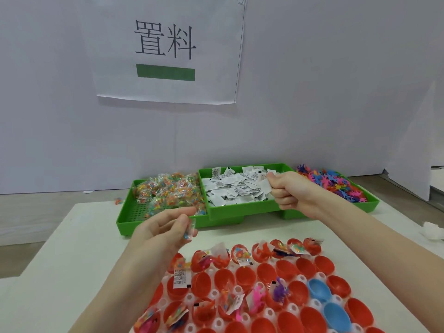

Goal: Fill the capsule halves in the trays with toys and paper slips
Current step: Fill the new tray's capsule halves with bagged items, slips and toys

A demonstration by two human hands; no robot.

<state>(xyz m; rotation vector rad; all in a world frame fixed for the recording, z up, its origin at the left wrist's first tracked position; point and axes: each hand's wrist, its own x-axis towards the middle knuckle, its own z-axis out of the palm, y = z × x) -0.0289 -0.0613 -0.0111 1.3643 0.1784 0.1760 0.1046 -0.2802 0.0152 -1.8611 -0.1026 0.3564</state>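
A white holder (pixel 298 280) at the front carries rows of red capsule halves (pixel 266 272) and two blue ones (pixel 319 290); several hold toys and paper slips. My left hand (pixel 163 230) hovers above its far left corner and pinches a small clear bead packet (pixel 189 230). My right hand (pixel 290 192) is fisted over the middle green tray (pixel 240 209), gripping white paper slips (pixel 265 185) from the pile there.
A left green tray (pixel 129 218) holds clear packets of coloured beads (pixel 168 188). A right green tray (pixel 370 204) holds colourful figure toys (pixel 336 182). A white wall with a printed sign (pixel 165 49) stands behind. Crumpled white tissue (pixel 432 230) lies at the right.
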